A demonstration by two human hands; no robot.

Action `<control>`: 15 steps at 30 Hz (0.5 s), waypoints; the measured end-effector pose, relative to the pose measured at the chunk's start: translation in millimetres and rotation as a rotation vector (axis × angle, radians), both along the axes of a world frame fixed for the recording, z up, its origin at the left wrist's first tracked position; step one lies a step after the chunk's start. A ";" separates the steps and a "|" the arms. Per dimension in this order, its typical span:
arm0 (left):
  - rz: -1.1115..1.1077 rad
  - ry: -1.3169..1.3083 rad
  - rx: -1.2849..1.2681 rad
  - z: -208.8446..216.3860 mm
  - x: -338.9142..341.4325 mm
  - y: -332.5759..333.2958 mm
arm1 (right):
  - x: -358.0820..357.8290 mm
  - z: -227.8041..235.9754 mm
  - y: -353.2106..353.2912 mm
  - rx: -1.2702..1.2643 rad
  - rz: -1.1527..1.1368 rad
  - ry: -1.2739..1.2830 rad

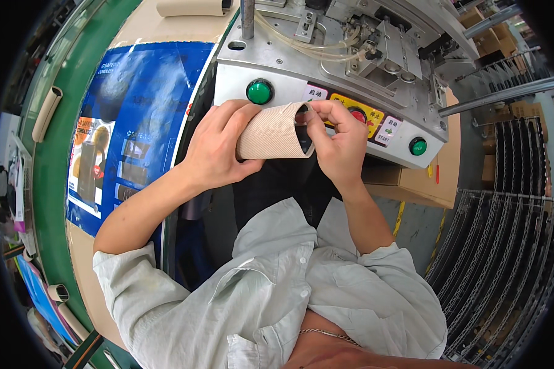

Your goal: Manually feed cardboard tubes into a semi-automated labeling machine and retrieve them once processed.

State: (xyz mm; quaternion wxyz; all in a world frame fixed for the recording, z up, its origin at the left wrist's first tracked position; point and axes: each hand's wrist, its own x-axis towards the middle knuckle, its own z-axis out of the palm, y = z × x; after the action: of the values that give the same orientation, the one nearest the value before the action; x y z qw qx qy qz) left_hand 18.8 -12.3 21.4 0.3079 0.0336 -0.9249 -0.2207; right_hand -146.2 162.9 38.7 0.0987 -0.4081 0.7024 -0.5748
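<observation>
A short beige tube (274, 135) with a woven-looking surface and a flattened round opening is held up in front of the machine's front panel. My left hand (218, 146) wraps around its left end, thumb below and fingers over the top. At the open right end, my right hand (338, 140) pinches the rim, with the fingertips partly at the opening. The tube's inside looks dark, and whatever may be in it cannot be made out. A thin pale strip shows on its upper edge.
Behind the tube stands a metal machine (326, 67) with a green button (260, 91), another green button (417, 146) and a red one (357, 115). A blue printed sheet (148, 92) covers the left table. Similar tubes (47, 114) lie farther left. Black wire racks (492, 246) stand right.
</observation>
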 end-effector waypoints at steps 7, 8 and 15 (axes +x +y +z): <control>-0.022 -0.110 0.419 14.3 9.7 -8.5 | 0.0 -8.6 1.3 -0.276 0.030 -0.298; -0.052 -0.044 0.790 17.9 7.5 -12.9 | -2.0 -13.8 5.8 -0.258 0.078 -0.305; -0.079 0.360 2.008 26.3 -3.5 -50.9 | 3.1 -61.5 43.4 -0.091 0.281 -0.437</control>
State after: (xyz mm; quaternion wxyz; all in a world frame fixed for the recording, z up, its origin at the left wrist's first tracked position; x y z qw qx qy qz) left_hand 15.3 -63.2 47.7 0.2645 0.2122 -0.2533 -0.9060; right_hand -143.1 206.3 -22.8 0.3083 -0.3719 0.5744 -0.6609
